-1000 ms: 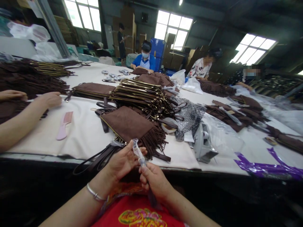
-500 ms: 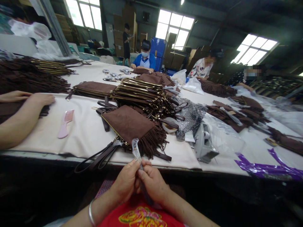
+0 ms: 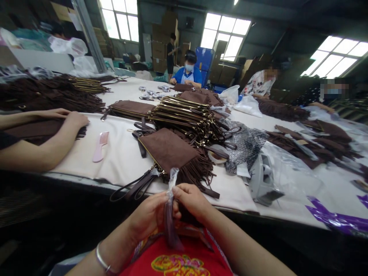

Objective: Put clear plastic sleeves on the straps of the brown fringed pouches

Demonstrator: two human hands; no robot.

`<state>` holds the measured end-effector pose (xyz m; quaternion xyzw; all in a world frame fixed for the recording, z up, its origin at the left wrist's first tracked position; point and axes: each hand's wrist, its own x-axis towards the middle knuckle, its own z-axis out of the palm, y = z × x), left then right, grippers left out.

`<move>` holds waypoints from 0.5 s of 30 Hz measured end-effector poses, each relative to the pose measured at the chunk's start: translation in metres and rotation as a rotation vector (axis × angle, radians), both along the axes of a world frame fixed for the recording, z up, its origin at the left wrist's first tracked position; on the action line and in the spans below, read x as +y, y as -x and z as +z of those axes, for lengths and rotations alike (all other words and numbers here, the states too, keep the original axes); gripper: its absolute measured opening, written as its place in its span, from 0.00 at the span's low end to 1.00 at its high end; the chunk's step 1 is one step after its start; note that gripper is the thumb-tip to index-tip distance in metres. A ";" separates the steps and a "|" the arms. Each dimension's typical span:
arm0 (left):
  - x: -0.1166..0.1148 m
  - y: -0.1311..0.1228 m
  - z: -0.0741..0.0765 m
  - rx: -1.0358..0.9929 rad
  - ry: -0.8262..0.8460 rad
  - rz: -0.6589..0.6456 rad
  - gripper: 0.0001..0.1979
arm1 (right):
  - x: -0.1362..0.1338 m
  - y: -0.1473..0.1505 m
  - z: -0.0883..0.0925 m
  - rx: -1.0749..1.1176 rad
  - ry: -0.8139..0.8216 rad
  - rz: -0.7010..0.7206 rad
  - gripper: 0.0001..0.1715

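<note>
Both my hands meet in front of my lap, just below the table's front edge. My left hand (image 3: 148, 214) and my right hand (image 3: 192, 200) pinch a narrow clear plastic strip (image 3: 170, 209) that stands upright between the fingers and hangs down over my red top. Right behind them on the white table (image 3: 120, 161) lies a brown suede fringed pouch (image 3: 172, 151) with dark wrist straps (image 3: 135, 186) trailing over the edge.
A stack of brown pouches with gold zips (image 3: 184, 115) sits behind the pouch. A pink comb (image 3: 99, 146) lies left, near a co-worker's arms (image 3: 43, 149). A grey device (image 3: 263, 180), clear bags and purple film (image 3: 339, 220) lie right. Other people work at the far side.
My hands have dropped from above the table edge toward my lap, drawing the plastic strip with them. The view has shifted slightly to the left.
</note>
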<state>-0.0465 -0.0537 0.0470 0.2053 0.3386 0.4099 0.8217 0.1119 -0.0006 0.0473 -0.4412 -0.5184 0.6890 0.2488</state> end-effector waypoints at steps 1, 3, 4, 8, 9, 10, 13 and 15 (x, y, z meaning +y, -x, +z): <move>-0.003 0.001 -0.001 0.038 -0.037 0.000 0.09 | 0.001 0.007 0.001 0.016 0.057 0.023 0.26; -0.010 0.002 -0.004 0.169 -0.121 0.001 0.09 | 0.005 0.019 0.000 0.029 0.134 0.015 0.24; -0.013 0.002 -0.006 0.252 -0.159 0.001 0.10 | 0.007 0.024 -0.002 0.040 0.170 -0.001 0.22; -0.019 0.006 -0.010 0.567 -0.247 -0.009 0.13 | 0.015 0.035 -0.008 0.096 0.252 -0.086 0.18; -0.019 0.008 -0.009 0.633 -0.256 -0.011 0.13 | 0.016 0.037 -0.009 0.102 0.242 -0.114 0.18; -0.019 0.012 -0.006 0.703 -0.281 -0.011 0.14 | 0.017 0.038 -0.009 0.107 0.223 -0.140 0.18; -0.014 0.025 0.005 0.958 -0.467 -0.011 0.12 | 0.017 0.044 -0.009 0.113 0.168 -0.199 0.18; -0.011 0.034 0.013 1.104 -0.594 -0.029 0.11 | 0.016 0.047 -0.009 0.135 0.162 -0.219 0.18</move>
